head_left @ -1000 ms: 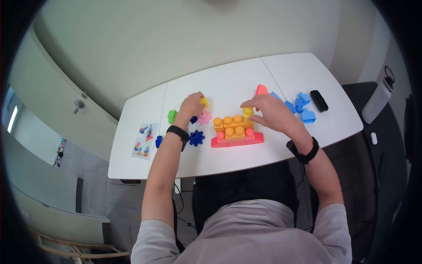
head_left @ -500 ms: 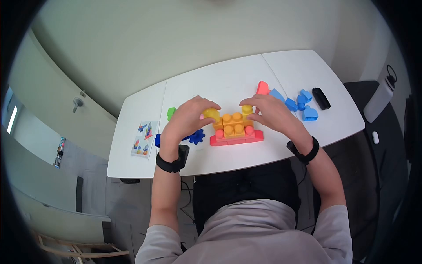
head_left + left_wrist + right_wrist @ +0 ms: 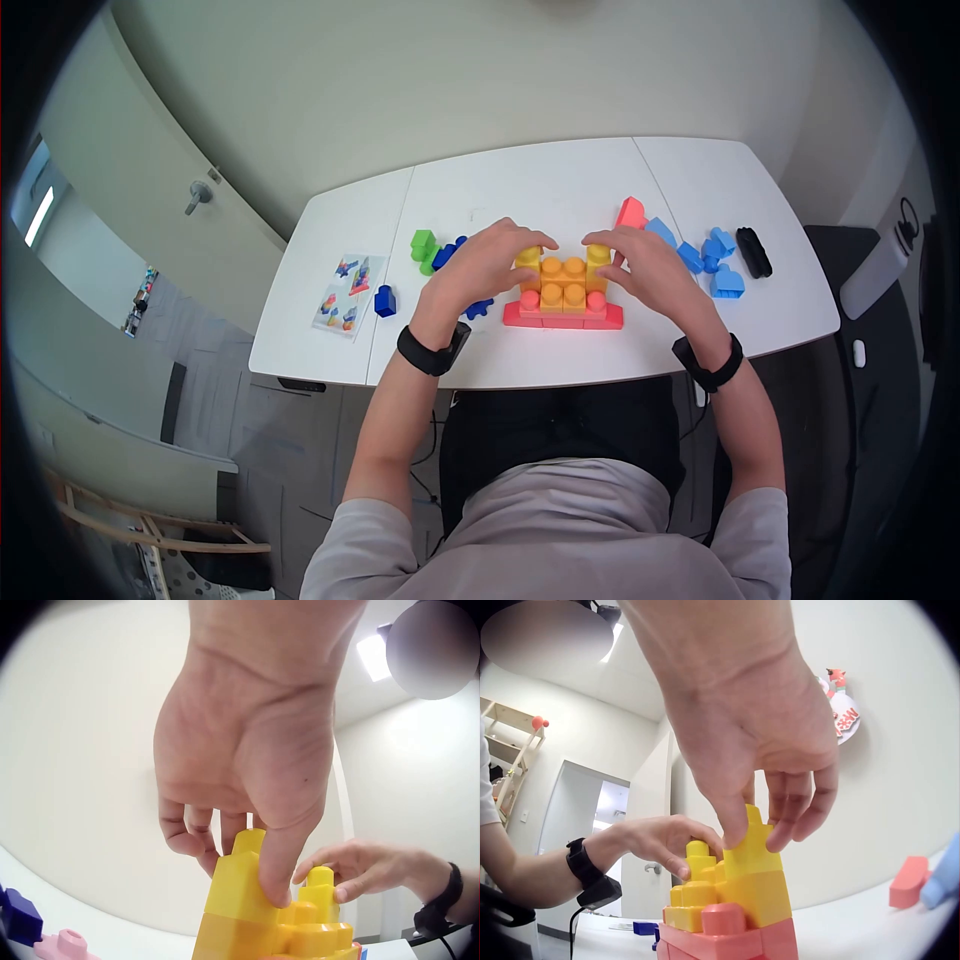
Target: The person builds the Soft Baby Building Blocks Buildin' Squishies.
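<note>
A stepped structure of toy building blocks stands on the white table [image 3: 480, 360], with coral blocks [image 3: 563, 318] at its base and orange blocks [image 3: 562, 280] above. My left hand [image 3: 487, 268] pinches a yellow block [image 3: 238, 883] between thumb and fingers, sitting on the orange block at the structure's left end. At the right end, another yellow block [image 3: 751, 853] rests on the orange, and my right hand [image 3: 652, 268] holds it by thumb and fingertips. Each yellow block has a single stud on top.
Green blocks [image 3: 424, 250] and a dark blue block [image 3: 385, 301] lie left, beside a picture sheet [image 3: 348, 292]. To the right are light blue blocks [image 3: 727, 283], a coral block [image 3: 630, 213] and a black case [image 3: 754, 252]. A white bottle [image 3: 873, 275] stands beyond the table's right edge.
My left hand has brought a yellow block from the table's left side onto the structure's left end. The right hand has stayed at the other yellow block. The head view has shifted slightly.
</note>
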`<state>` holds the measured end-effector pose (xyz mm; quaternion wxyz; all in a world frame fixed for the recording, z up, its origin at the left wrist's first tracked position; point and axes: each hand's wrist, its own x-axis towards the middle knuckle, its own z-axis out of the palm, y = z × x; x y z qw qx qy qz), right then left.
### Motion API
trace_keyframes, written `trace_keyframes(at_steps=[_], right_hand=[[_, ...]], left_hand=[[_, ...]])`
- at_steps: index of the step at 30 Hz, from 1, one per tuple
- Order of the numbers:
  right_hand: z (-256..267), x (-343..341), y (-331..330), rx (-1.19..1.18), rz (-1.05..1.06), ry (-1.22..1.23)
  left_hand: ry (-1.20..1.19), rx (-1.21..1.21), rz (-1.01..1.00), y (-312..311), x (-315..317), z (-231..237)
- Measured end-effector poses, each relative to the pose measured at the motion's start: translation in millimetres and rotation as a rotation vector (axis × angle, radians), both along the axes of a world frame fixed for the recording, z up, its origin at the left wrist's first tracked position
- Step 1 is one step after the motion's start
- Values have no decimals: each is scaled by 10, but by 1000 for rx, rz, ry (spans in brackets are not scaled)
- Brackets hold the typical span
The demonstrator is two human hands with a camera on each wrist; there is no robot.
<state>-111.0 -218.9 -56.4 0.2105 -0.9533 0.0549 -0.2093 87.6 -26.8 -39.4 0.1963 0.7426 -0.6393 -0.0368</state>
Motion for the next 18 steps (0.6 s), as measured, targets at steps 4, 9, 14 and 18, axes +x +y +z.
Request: trace_keyframes(at_steps=[4,9,14,18], right_hand=[[44,-6,21,43,-9,70],[-21,-37,-34,-11,23,26],[110,-104,21,-36,-60,153],[188,-139,28,-13,-43,182]], left_hand=[[11,3,15,28,17,-7],[88,-76,75,203,310,152],[-11,-78,638,433,1048,-151],[-127,89,728,566,1546,-641]])
